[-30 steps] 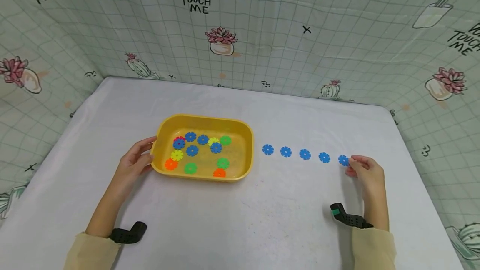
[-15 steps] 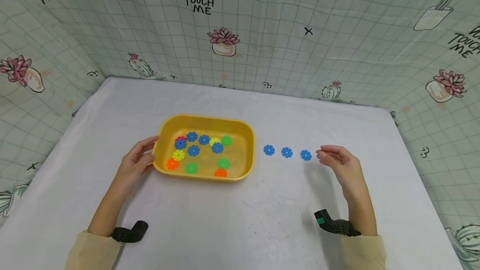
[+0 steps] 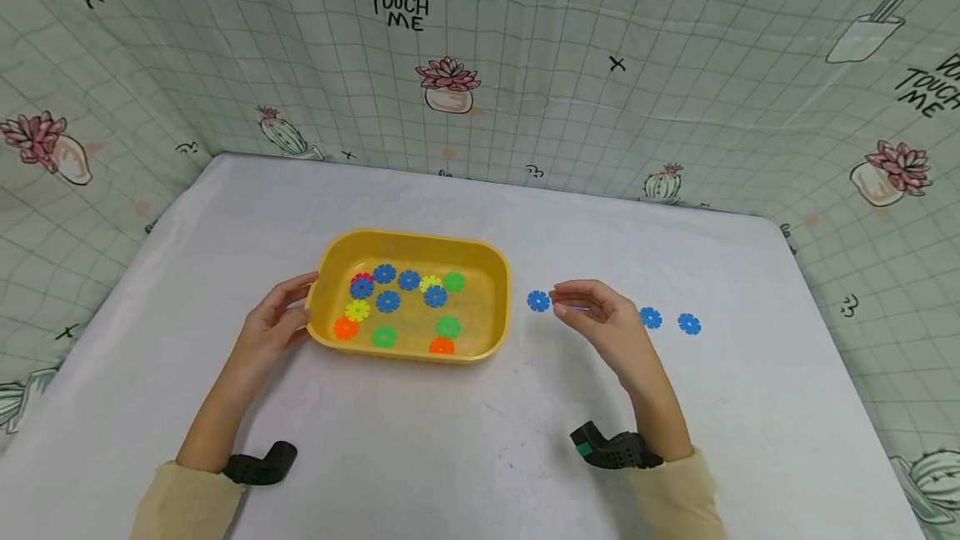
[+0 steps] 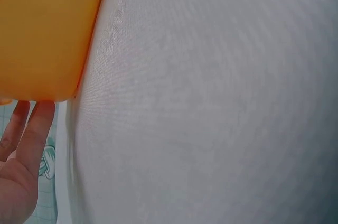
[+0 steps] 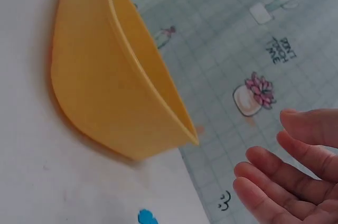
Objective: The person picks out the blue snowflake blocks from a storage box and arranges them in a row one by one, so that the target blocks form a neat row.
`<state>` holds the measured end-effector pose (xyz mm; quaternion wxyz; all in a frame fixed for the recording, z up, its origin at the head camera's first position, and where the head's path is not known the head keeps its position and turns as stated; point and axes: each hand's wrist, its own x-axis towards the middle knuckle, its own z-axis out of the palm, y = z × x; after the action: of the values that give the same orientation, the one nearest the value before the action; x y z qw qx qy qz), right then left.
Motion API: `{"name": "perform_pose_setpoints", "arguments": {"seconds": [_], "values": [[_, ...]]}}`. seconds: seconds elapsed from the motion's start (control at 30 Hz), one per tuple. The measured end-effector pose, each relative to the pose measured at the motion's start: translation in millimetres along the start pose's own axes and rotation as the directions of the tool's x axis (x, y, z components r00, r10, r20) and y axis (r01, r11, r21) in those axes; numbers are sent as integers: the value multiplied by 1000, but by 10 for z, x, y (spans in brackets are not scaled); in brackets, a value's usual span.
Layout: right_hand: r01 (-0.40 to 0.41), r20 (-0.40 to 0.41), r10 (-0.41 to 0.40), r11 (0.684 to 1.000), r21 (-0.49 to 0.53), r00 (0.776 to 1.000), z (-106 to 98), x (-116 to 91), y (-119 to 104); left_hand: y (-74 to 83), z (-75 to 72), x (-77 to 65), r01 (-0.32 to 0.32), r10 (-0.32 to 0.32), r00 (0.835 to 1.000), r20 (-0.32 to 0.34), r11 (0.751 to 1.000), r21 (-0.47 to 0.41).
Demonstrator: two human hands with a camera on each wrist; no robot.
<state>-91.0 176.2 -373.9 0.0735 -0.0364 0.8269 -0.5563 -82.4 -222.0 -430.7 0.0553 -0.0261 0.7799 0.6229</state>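
My left hand [image 3: 273, 325] rests its fingertips against the left end of a yellow plastic tray [image 3: 487, 348]. In the left wrist view, straight fingers [image 4: 37, 134] meet the tray's end wall [image 4: 45, 34]. My right hand [image 3: 603, 325] hovers over a row of blue snowflake discs on the table, its fingers relaxed and nothing between them. Left of its fingertips lies one blue disc [image 3: 537, 301]; two more, a near one [image 3: 650, 317] and a far-right one [image 3: 689, 323], lie beyond the wrist. The hand covers the middle of the row. In the right wrist view, the thumb and fingers [image 5: 264, 197] stand apart.
Inside the tray lie several loose discs: blue [image 3: 387, 301], green [image 3: 384, 336], yellow [image 3: 357, 310], orange [image 3: 346, 328] and a partly covered red one [image 3: 363, 277]. The white tabletop [image 3: 450, 440] meets a printed cloth backdrop [image 3: 525, 90] at its back edge.
My right hand has let go of the far-right blue disc and moved left along the row, toward the tray. The left hand stays at the tray's end.
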Motion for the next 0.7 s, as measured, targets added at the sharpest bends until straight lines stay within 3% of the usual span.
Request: {"name": "perform_pose_setpoints", "arguments": {"seconds": [0.37, 0.7], "values": [[65, 148, -78, 994, 90, 986, 442, 208, -159, -4, -7, -11, -13, 13, 1000, 1, 1000, 5], [80, 230, -88, 996, 45, 969, 790, 432, -135, 15, 6, -10, -7, 7, 1000, 1, 1000, 4]]}}
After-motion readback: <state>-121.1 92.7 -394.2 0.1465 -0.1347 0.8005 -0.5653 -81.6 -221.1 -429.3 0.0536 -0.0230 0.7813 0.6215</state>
